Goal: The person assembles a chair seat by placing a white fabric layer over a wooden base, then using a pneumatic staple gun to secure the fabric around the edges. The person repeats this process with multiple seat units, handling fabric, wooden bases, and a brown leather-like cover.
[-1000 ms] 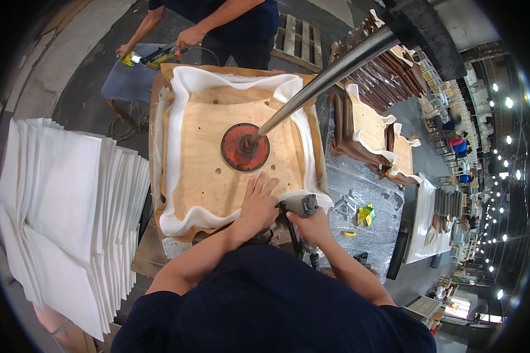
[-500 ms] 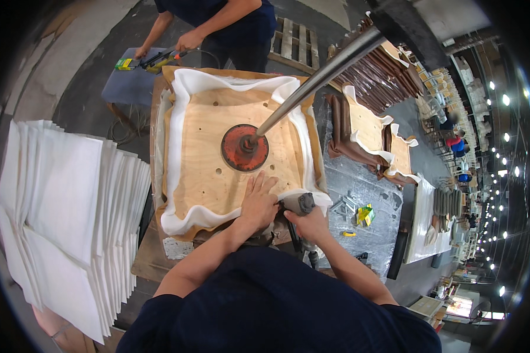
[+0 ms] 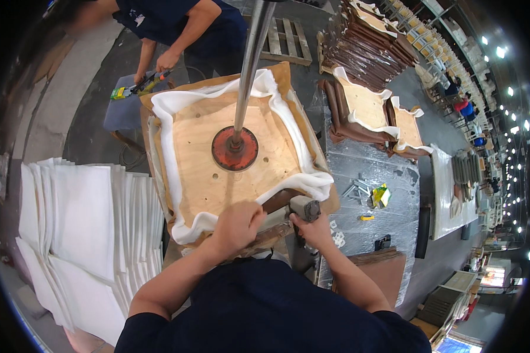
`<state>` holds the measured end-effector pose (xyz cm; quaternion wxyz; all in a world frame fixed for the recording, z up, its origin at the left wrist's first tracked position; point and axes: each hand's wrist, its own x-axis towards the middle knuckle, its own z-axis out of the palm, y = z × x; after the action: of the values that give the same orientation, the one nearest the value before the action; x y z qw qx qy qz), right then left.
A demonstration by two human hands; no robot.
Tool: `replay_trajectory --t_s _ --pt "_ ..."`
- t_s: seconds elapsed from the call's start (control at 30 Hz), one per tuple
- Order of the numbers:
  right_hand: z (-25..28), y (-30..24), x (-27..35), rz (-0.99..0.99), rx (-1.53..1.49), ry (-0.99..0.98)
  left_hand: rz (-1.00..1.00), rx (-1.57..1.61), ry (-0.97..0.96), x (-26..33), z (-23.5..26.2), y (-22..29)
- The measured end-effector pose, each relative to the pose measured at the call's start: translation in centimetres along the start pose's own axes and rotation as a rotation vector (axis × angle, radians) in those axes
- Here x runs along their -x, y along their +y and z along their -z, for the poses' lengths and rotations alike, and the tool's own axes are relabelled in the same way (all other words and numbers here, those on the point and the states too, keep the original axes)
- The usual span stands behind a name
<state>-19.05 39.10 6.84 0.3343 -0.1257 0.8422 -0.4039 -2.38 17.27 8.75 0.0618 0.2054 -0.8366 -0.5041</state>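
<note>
A plywood seat board (image 3: 229, 147) lies on white foam padding (image 3: 176, 106) and brown covering. A metal press rod with a round red foot (image 3: 235, 148) pushes down on its middle. My left hand (image 3: 237, 226) is clenched on the white padding and brown covering at the board's near edge. My right hand (image 3: 314, 228) grips a grey staple gun (image 3: 304, 209), its nose against the near right corner of the board.
A stack of white foam sheets (image 3: 82, 217) lies at the left. Another person at the far side holds a tool (image 3: 136, 88). Further padded boards (image 3: 371, 109) and stacked brown pieces (image 3: 377, 44) lie at the right, with staple strips (image 3: 359, 189) on the silvery table.
The view has shifted, so the press rod now stands nearly upright. My left hand has gone from flat on the board to clenched on the edge material. The staple gun stays at the corner.
</note>
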Motion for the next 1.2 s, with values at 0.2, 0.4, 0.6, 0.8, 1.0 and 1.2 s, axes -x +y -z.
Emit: replay_trajectory --t_s 0.2,0.4,0.6,0.8,1.0,1.2 --pt "-0.4 -1.5 -0.1 -0.021 0.042 0.018 -0.071 -0.416 0.066 4.6 -0.3 -5.2" --pt "-1.5 -1.2 0.8 -0.021 0.135 0.111 -0.251 -0.521 -0.005 4.6 0.3 -7.1" --pt "-2.3 -1.7 0.8 -0.063 0.144 0.136 -0.314 -0.634 -0.083 3.2 1.5 -9.5" --pt "-2.5 -1.6 0.6 -0.015 0.180 0.153 -0.378 -0.620 -0.178 1.9 3.0 -10.2" --pt "-2.8 -1.3 0.6 -0.008 0.145 0.172 -0.388 -0.480 -0.144 0.9 3.4 -11.6" --pt "-5.8 -3.3 5.3 -0.107 -0.067 0.029 -0.286 -0.360 -0.054 0.4 3.4 -12.1"
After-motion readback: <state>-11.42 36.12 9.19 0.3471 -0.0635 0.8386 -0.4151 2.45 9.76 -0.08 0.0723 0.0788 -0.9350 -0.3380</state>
